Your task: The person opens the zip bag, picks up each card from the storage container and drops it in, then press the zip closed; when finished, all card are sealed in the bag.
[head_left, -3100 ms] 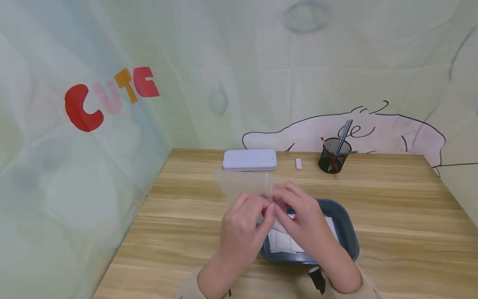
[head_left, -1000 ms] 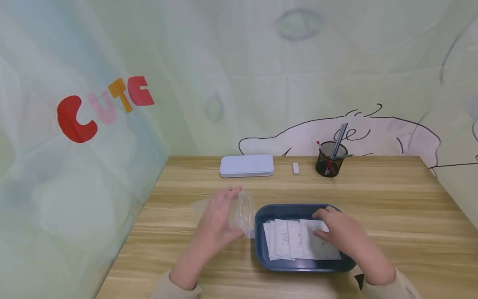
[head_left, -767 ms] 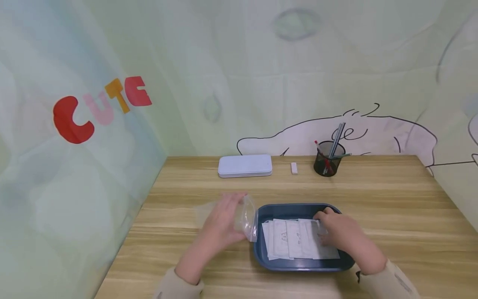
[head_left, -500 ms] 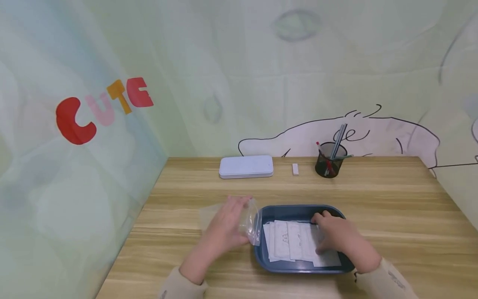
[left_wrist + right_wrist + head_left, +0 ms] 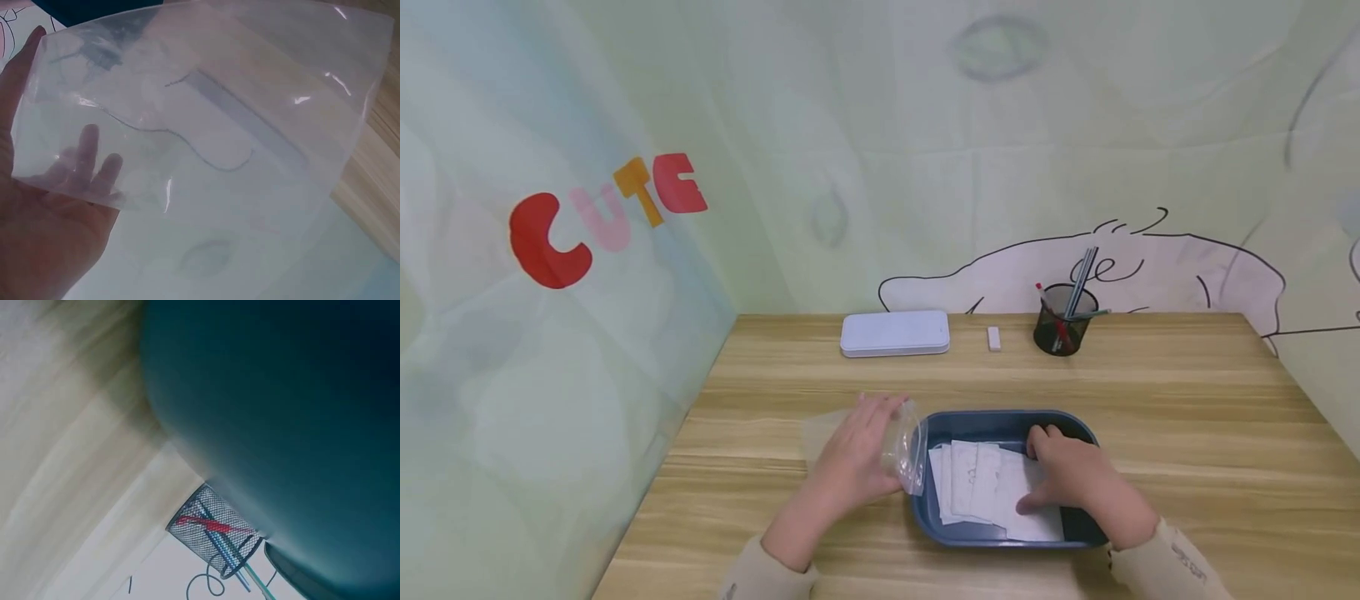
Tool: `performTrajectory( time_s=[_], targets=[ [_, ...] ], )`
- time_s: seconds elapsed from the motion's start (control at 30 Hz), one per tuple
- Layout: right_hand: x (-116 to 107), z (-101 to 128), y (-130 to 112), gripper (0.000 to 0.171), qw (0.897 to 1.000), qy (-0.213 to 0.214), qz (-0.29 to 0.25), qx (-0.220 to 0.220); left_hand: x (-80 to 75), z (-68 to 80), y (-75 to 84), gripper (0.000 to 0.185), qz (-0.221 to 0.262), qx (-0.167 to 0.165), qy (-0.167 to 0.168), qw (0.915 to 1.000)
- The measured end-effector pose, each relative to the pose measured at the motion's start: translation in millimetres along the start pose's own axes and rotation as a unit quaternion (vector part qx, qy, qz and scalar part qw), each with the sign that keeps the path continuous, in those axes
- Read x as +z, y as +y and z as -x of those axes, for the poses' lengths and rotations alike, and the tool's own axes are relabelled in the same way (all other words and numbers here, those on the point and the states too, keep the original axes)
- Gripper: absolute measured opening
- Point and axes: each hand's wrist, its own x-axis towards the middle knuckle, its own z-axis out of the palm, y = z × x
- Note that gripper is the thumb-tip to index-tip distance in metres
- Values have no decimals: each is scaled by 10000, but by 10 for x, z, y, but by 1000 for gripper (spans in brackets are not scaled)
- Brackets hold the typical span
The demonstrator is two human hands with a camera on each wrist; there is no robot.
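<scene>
In the head view, my left hand (image 5: pixel 853 458) holds a clear plastic zip bag (image 5: pixel 912 458) by its mouth, with thumb and fingertips at opposite sides of the opening. The mouth faces right, over the left rim of a dark blue tray (image 5: pixel 1000 544). In the left wrist view the bag (image 5: pixel 281 156) spreads wide, and fingers show through its film. White paper packets (image 5: pixel 970 483) with small marks overlap inside the tray. My right hand (image 5: pixel 1071 471) reaches into the tray's right side, thumb on the rightmost packet, fingers bent near its far edge. The right wrist view hides this hand.
At the back of the wooden table (image 5: pixel 775 367) lie a pale flat case (image 5: pixel 895 333) and a small white eraser-like block (image 5: pixel 994 338). A black mesh pen cup (image 5: pixel 1066 321) holds pens and pencils. A printed curtain (image 5: pixel 850 167) stands behind.
Both hands were together at the bag's edge; they have since parted, the right into the tray. The right hand has shifted left, and the packets have slid left and bunched.
</scene>
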Motion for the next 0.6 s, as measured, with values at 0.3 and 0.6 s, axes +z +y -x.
performTrajectory(
  time_s=[0.3, 0.6],
  targets=[
    [-54, -25, 2, 52, 9998, 117, -149, -38, 17, -14, -25, 113, -95, 19, 50, 9999],
    [-240, -23, 92, 25, 9889, 671, -823, -1036, 16, -18, -21, 114, -17, 18, 43, 10000]
  ],
)
